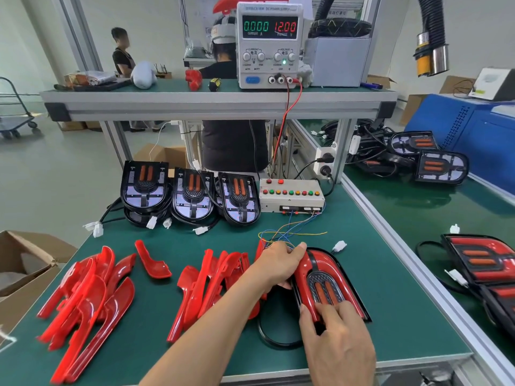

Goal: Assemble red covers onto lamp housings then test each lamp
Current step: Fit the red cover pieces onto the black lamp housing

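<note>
A black lamp housing [338, 277] with two orange strips lies on the green bench at front right, and a red cover [304, 274] sits along its left side. My left hand [278, 264] reaches across and grips the lamp's upper left edge, fingers curled under it. My right hand [334, 332] is at the lamp's near end; its thumb and fingers pinch the lower tip of the red cover. Loose red covers lie in a left pile [83, 296] and a middle pile [206, 280]. Three uncovered housings [192, 196] lean at the back.
A button test box [289, 195] with coloured wires [292, 234] stands behind the lamp. The power supply [269, 43] on the shelf reads 0.000 A and 12.00 V. Covered lamps [487, 268] lie on the right bench. A cardboard box [22, 263] sits at the left.
</note>
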A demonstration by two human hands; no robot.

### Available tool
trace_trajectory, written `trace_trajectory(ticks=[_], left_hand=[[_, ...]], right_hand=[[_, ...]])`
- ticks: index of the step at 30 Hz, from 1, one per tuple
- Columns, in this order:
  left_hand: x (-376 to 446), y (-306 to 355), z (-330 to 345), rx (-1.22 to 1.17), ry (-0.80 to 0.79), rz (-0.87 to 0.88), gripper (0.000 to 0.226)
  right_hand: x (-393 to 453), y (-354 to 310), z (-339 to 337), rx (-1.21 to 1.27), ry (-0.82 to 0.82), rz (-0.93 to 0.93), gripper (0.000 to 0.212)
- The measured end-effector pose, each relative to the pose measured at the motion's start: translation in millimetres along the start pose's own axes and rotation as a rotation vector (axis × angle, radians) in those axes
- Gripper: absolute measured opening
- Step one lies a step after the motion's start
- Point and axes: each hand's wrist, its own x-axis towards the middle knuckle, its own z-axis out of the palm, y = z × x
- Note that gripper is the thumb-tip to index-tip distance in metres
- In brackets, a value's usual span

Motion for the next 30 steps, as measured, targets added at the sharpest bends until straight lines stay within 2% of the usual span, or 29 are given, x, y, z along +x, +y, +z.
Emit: trace_trajectory(ticks=[5, 9, 12, 13, 15, 17, 19, 20, 25, 30], left_hand=[[3.4, -5.7, 1.1, -0.034, -0.02, 0.017, 0.038], [3.6, -8.5, -0.4, -0.081, -0.042, 0.021, 0.031], [2.1, -8.0, -1.8, -0.11, -0.048, 0.025, 0.029], [1.6, -8.0, -2.5, -0.111, -0.049, 0.024, 0.028], [0.7, -7.9, -3.3, -0.111, -0.054, 0.021, 0.028], [-0.4, -7.2, -3.7, -0.11, -0.057, 0.021, 0.027], [-2.1, -4.5, -3.7, -0.109, -0.064, 0.027, 0.026], [-2.7, -3.1, -3.2, -0.107, -0.073, 0.032, 0.025], [-5.8, 0.6, -1.7, -0.139, -0.137, 0.032, 0.03], [-9.3, -1.2, 2.6, -0.145, -0.085, 0.04, 0.041]], right_hand=[[0.2, -0.7, 1.9, -0.004, 0.062, -0.073, 0.041], [-8.7, 5.0, 2.9, 0.028, 0.075, -0.091, 0.045], [-15.8, 9.1, -4.8, 0.178, 0.073, -0.082, 0.041], [-17.7, 9.1, -11.9, 0.267, 0.053, -0.012, 0.037], [-21.4, 9.7, -27.1, 0.424, -0.043, 0.286, 0.031], [-22.8, 11.9, -35.9, 0.533, -0.277, 0.636, 0.037], [-14.8, 15.0, -42.0, 0.677, -0.511, 0.881, 0.039], [-8.7, 15.1, -45.5, 0.758, -0.574, 0.971, 0.038], [13.1, 2.7, -48.3, 1.078, -0.74, 1.224, 0.052], [12.9, -5.0, -36.9, 1.16, -0.672, 1.264, 0.057]])
